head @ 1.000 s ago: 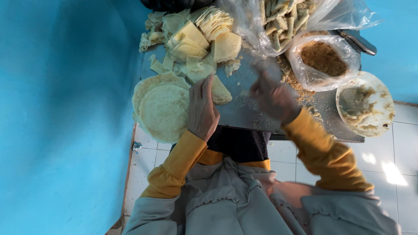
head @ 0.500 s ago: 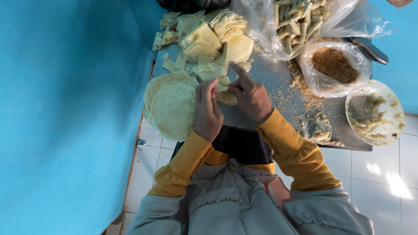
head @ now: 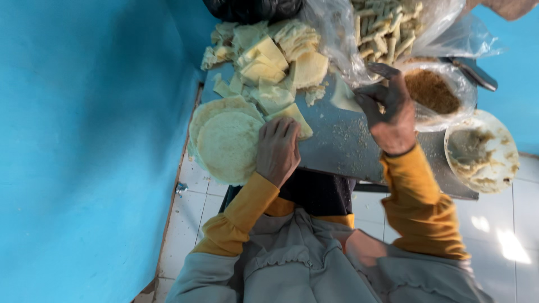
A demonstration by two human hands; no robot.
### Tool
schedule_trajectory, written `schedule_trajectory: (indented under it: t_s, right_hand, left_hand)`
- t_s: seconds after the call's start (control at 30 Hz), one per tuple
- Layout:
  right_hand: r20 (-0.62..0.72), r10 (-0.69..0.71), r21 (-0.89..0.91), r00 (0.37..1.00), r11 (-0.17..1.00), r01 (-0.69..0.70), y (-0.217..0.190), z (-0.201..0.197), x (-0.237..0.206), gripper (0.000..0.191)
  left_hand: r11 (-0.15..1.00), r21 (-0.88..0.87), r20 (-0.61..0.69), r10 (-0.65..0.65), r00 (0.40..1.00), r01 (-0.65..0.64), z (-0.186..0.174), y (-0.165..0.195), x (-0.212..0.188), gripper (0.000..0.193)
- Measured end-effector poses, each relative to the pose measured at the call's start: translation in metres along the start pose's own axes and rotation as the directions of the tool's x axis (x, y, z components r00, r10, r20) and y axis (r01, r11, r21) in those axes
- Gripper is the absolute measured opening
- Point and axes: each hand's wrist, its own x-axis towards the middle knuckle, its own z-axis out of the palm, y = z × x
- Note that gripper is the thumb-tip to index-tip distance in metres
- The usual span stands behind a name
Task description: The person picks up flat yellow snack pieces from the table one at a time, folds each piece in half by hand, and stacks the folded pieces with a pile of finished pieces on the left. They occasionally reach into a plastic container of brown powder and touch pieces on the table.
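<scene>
My left hand (head: 277, 150) lies open and flat on the stack of round wrappers (head: 227, 143) at the worktop (head: 337, 143) edge, my right hand (head: 390, 115) pinches 1 thin wrapper piece (head: 343, 100), and many folded pieces (head: 275, 62) are already piled up.

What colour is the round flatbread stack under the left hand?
Pale cream. The flatbread stack beside the left hand shows best in the head view.

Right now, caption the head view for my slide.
Left hand rests on round flatbreads; right hand lifts a pale piece.

left hand (head: 277, 150) flat, palm down; right hand (head: 390, 115) raised, fingers curled.
</scene>
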Motion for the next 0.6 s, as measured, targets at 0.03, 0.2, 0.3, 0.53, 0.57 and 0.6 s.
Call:
schedule_trajectory:
  t_s: [0.03,0.2,0.3,0.53,0.57,0.6]
  right_hand:
    - [0.077,-0.066,-0.265,0.995,0.961,0.085,-0.008,-0.008,-0.013,0.034]
    - [0.295,-0.058,-0.495,0.954,0.845,0.205,-0.032,0.015,-0.084,0.053]
    - [0.219,-0.083,-0.335,0.972,0.929,0.155,-0.029,0.004,-0.109,0.035]
    - [-0.227,0.347,-0.592,0.91,0.693,-0.412,-0.04,-0.056,-0.166,0.057]
    - [-0.239,0.337,-0.665,0.911,0.626,-0.406,-0.041,-0.057,-0.175,0.059]
    - [-0.249,0.324,-0.732,0.913,0.555,-0.397,-0.04,-0.057,-0.182,0.06]
  left_hand:
    - [1.0,0.003,0.032,-0.017,0.999,0.017,-0.003,0.001,-0.002,0.018]
    - [0.956,-0.226,0.146,0.222,0.964,-0.186,-0.017,0.007,-0.008,0.037]
    - [0.92,-0.24,0.258,0.368,0.893,-0.309,-0.017,0.014,-0.012,0.036]
    - [0.893,-0.247,0.271,0.436,0.858,-0.375,0.007,0.017,-0.026,0.022]
    - [0.889,-0.259,0.267,0.441,0.857,-0.377,0.009,0.017,-0.029,0.021]
    - [0.886,-0.267,0.262,0.446,0.856,-0.38,0.012,0.015,-0.029,0.02]
